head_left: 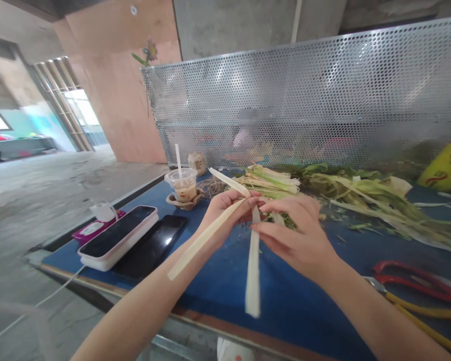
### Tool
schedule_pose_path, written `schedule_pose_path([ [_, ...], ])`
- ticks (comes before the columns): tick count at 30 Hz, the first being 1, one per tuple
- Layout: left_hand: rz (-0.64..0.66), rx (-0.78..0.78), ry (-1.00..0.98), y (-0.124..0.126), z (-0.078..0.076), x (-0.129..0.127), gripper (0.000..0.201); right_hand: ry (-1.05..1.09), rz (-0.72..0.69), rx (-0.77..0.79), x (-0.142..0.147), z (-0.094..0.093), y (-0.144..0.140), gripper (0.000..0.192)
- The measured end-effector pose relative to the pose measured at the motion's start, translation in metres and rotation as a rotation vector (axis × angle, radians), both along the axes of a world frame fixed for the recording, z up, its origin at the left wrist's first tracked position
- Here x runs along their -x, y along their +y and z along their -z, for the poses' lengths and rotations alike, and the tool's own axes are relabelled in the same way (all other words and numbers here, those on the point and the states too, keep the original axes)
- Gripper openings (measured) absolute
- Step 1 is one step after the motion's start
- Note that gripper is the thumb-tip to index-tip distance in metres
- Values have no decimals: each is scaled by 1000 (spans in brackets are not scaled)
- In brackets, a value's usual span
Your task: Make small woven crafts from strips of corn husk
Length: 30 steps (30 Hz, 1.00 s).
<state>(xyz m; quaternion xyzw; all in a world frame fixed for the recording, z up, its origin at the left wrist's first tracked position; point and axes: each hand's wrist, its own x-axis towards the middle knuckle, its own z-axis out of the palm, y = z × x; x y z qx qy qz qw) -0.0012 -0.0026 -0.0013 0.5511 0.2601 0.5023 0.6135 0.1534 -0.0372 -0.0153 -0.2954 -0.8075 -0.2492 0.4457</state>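
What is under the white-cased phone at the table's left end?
The white-cased phone lies partly on a black phone and beside a pink pack. What lies beneath its middle is covered.

Leaf strips (252, 260): we see pale, matt, fibrous plant material.
Table top (218, 281): matt blue covering (we can't tell whether cloth).
Screen (323, 100): perforated shiny metal.
Cup (182, 184): clear glossy plastic.
Phones (150, 246): glossy black glass.
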Motion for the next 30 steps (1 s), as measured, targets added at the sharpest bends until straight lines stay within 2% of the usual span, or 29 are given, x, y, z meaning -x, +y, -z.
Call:
schedule_pose_path([
  [2,-1,-14,2,2,2,1,22,183,-58,166,2,-2,-1,12],
  [6,25,-38,44,1,2,2,25,566,-51,465,1,-5,2,7],
  [9,87,-41,85,-2,0,2,26,716,-113,679,-1,-6,6,8],
  [12,119,-6,108,-4,-1,1,26,733,-90,727,-1,-6,7,9],
  [14,101,25,113,-4,-1,1,25,727,-59,725,-2,-7,8,10],
  [16,71,49,113,-3,-1,0,24,718,-58,785,-3,-8,8,14],
  [20,35,69,102,0,-1,3,21,692,-150,1134,-12,-14,7,25],
  [23,11,104,102,3,-1,5,20,657,-291,1340,-18,-17,4,19],
  [27,35,185,115,5,0,5,15,644,-423,1340,-21,-18,0,17],
  [30,71,201,139,5,0,5,15,567,-480,1291,-21,-18,0,27],
])
